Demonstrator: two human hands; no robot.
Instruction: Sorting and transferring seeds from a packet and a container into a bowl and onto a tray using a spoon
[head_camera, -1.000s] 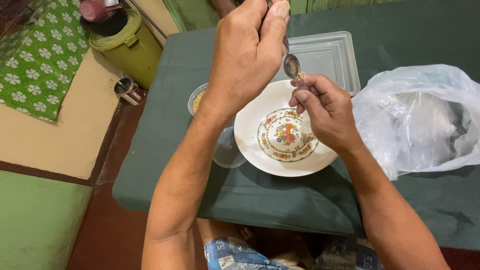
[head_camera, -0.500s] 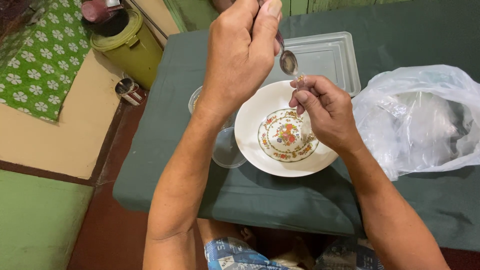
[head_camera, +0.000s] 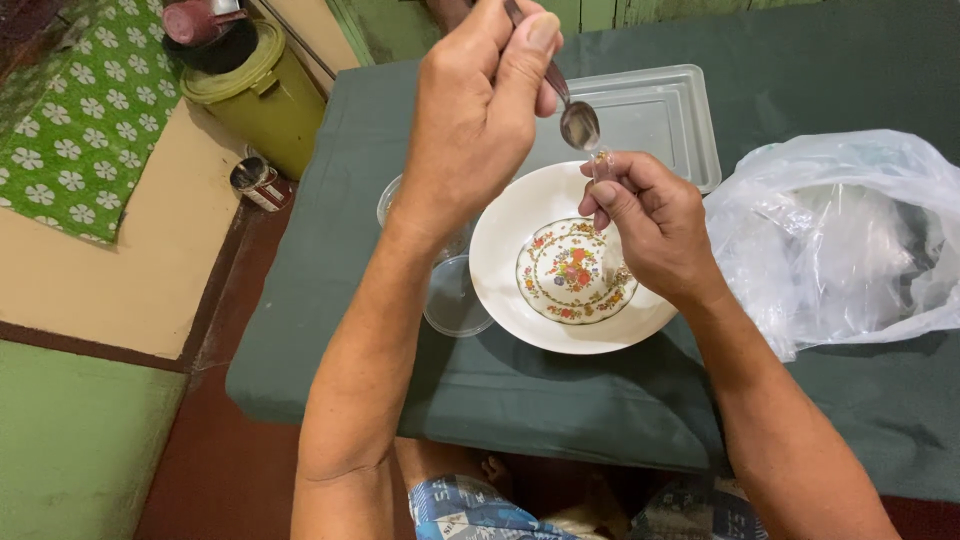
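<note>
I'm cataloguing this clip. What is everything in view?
round white floral-patterned plate: 1, white, table centre
metal spoon: 1, silver, in left hand above plate
small clear tube: 1, in right hand under spoon tip
clear round plastic lid: 1, left of plate
clear rectangular plastic tray: 1, behind plate
crumpled clear plastic bag: 1, right
green tablecloth: 1
olive lidded bin: 1, floor left
left hand: 1
right hand: 1

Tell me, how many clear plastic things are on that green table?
4 that I can see: a clear rectangular plastic tray beyond the plate, a crumpled clear plastic bag at right, a round clear lid and a small tub partly hidden behind the left arm.
</note>
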